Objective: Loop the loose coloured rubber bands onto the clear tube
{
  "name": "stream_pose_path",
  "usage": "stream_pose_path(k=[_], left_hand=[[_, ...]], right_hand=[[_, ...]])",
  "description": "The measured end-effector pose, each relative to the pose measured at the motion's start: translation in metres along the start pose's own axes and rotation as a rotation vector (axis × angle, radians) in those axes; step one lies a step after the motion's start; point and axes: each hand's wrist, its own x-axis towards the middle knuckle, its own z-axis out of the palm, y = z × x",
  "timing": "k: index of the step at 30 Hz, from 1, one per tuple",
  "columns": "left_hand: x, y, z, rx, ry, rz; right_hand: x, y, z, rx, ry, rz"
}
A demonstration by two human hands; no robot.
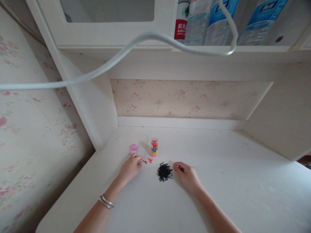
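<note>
My left hand rests low over the desk with its fingers curled together, right beside a few small red elastic bands; whether it pinches one is hidden. A heap of small black elastic bands lies between my two hands. Close to the heap's right edge, my right hand has thumb and fingers drawn together, and what they hold, if anything, does not show. Behind the red bands stands a clear little jar filled with red, blue and yellow pieces. A pink cap-like piece lies just beyond my left fingers.
The white desk meets a back panel and side walls. Above it hangs a cabinet with several plastic bottles on its shelf. A thick white cable crosses the upper view. Flowered wallpaper covers the left wall.
</note>
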Motion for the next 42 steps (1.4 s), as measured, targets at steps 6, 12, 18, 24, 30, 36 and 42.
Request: stream_pose_path(k=[6,12,18,24,30,36,42], left_hand=[[-0.005,0.007,0.001,0.075,0.023,0.002],[-0.005,0.008,0.004,0.060,0.041,-0.014],[-0.004,0.007,0.004,-0.008,0.087,0.038],[-0.004,0.000,-0.001,-0.051,0.164,0.035],[-0.005,-0.004,-0.009,-0.064,0.262,0.031],[-0.009,0.002,-0.021,0.021,0.279,0.000],[-0.011,0.003,-0.025,0.084,0.250,-0.059]], right_hand=[[0.001,0.002,0.003,-0.018,-0.004,0.009],[0.004,-0.013,0.004,-0.003,0.022,-0.007],[0.002,-0.067,0.018,-0.208,-0.129,-0.241],[0.016,-0.100,0.044,-0.617,-0.302,-0.274],[0.032,-0.117,0.063,-0.758,-0.367,-0.321],[0.036,-0.119,0.076,-0.808,-0.411,-0.300],[0.036,-0.119,0.079,-0.820,-0.389,-0.295]])
